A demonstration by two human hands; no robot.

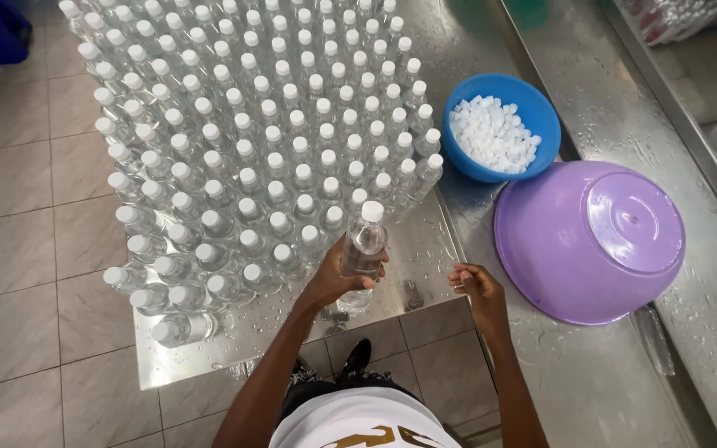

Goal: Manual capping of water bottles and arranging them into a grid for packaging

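At near edge of wet surface (425,249): left hand (334,282) fingers closed around capped bottle (363,249); right hand (479,286) empty, loosely open. Keep bottle upright, grip firm.

I have only the one view, from the head camera, looking steeply down from above the person's chest. It faces forward across a wet steel table (425,249), close enough that both forearms fill the bottom edge. Tiled floor (18,274) shows at left; the far right corner is probably another bench.
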